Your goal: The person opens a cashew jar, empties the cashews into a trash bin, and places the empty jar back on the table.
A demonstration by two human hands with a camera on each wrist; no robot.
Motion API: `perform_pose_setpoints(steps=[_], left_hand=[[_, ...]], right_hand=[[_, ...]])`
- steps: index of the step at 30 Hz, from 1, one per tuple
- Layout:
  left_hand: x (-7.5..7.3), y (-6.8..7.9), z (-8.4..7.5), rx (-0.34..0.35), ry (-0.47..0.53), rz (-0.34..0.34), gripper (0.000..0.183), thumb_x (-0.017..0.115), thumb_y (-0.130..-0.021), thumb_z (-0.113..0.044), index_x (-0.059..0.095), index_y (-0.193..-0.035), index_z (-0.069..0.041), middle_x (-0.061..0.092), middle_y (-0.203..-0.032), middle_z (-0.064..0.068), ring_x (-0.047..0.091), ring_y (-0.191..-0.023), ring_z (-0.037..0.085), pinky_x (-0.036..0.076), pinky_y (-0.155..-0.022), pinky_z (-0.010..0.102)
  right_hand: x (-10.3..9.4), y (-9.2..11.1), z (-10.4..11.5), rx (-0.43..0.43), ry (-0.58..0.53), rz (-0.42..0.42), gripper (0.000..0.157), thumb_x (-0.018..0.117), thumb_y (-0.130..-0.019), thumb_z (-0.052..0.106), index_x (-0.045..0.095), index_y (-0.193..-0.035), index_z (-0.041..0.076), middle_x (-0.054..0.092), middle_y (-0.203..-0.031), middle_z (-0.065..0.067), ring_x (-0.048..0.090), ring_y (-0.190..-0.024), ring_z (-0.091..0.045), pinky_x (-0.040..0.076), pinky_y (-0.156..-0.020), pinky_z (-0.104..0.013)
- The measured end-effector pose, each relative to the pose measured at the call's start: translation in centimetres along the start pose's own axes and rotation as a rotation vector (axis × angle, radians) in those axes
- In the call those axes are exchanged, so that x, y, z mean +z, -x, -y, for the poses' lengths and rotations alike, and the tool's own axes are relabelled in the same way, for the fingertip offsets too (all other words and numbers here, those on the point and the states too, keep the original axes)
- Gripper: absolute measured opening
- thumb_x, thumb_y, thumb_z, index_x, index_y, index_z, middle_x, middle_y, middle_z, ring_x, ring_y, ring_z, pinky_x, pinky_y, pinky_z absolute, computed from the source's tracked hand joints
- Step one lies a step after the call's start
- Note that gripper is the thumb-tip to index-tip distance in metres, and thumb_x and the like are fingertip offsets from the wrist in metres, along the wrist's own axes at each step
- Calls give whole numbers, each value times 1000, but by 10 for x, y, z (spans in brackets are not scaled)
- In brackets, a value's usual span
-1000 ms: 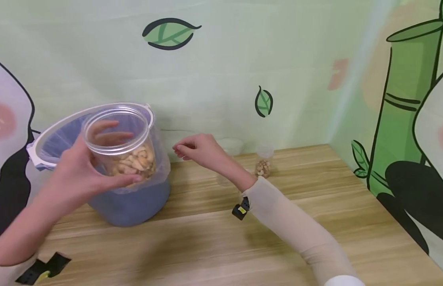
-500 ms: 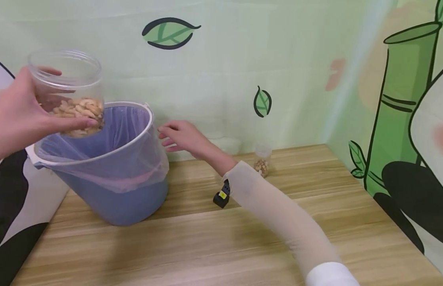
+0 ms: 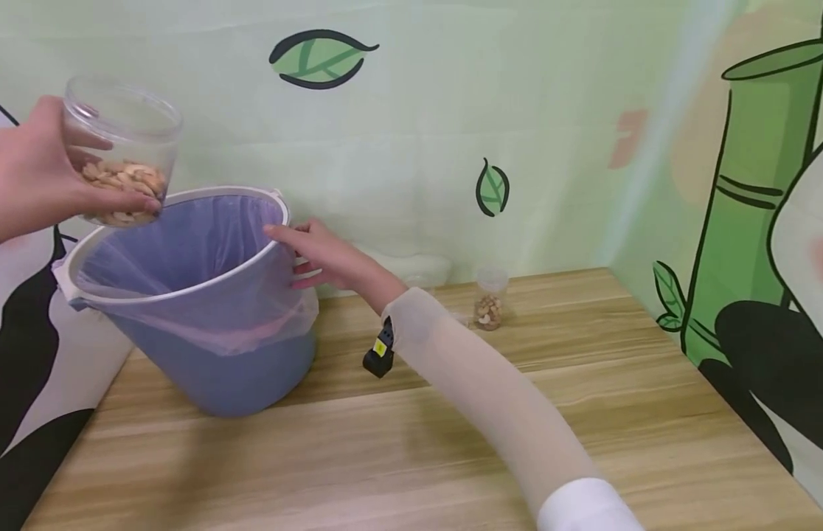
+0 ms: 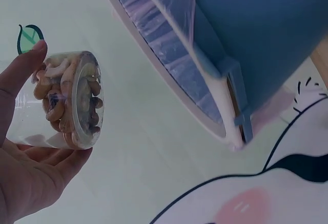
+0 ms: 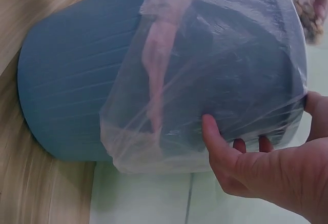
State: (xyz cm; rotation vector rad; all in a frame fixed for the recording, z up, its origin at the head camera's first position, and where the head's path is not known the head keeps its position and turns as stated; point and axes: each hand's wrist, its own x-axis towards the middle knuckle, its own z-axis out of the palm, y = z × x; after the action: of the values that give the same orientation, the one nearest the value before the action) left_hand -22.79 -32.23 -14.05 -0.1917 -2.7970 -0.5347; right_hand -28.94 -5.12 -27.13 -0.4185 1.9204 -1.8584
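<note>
My left hand (image 3: 43, 173) grips a clear plastic jar (image 3: 126, 133) from the side, thumb and fingers round it. It has no lid on and stands slightly tilted in the air over the back left of a blue trash can (image 3: 252, 376). Cashews (image 4: 59, 96) fill its lower part. Low on the right side of the can, my right hand (image 3: 328, 254) reaches to the white rim (image 3: 179, 287); one digit lies at the rim and the loosely spread fingers are by the outer wall. A translucent bag (image 5: 205, 70) lines the can and folds over its outside.
A small clear container with nuts (image 3: 487, 310) stands on the wooden table (image 3: 385, 457) at the back. Another clear item (image 3: 459, 318) is partly hidden by the right sleeve. A printed cloth (image 3: 398, 133) hangs behind the table.
The left hand has raised the jar and carried it left, from before the trash can to above its back left. The right hand has moved left to the can's rim.
</note>
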Motion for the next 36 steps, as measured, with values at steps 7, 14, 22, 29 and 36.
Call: perform_pose_setpoints(steps=[7, 14, 22, 29, 36], left_hand=[[-11, -9, 14, 24, 42, 5, 110, 79, -89, -25, -3, -157, 2, 19, -147, 46, 29, -124, 71, 29, -97, 81], [-21, -30, 8, 41, -92, 53, 114, 83, -85, -29, 1, -154, 9, 25, -140, 47, 35, -114, 67, 34, -94, 79], [-14, -30, -9, 61, -212, 98, 123, 89, -76, -45, 9, -151, 12, 37, -137, 47, 43, -110, 67, 43, -89, 75], [-1, -31, -7, 89, -299, 149, 131, 93, -68, -50, 13, -149, 13, 41, -134, 45, 47, -105, 64, 52, -75, 65], [5, -37, -8, 182, -389, 224, 129, 95, -68, -37, 11, -153, 10, 43, -136, 43, 48, -112, 64, 46, -88, 71]], right_hand=[[-5, -4, 0, 21, -42, 21, 51, 64, -98, 40, 49, -129, 3, 57, -122, -16, 66, -111, -37, 58, -88, -47], [-12, -9, -1, 29, 1, -55, 43, 69, -95, 43, 60, -115, 6, 59, -112, -6, 64, -101, -25, 59, -87, -41], [-18, -14, -2, 21, -8, -103, 41, 69, -95, 46, 69, -103, 6, 66, -93, -8, 67, -85, -22, 60, -85, -43], [-13, -15, -8, 29, -45, -100, 36, 70, -96, 42, 64, -103, 7, 64, -96, -11, 69, -85, -24, 59, -86, -46], [-12, -14, -11, 13, -41, -132, 39, 70, -95, 45, 63, -106, 8, 65, -99, -11, 70, -88, -25, 61, -81, -45]])
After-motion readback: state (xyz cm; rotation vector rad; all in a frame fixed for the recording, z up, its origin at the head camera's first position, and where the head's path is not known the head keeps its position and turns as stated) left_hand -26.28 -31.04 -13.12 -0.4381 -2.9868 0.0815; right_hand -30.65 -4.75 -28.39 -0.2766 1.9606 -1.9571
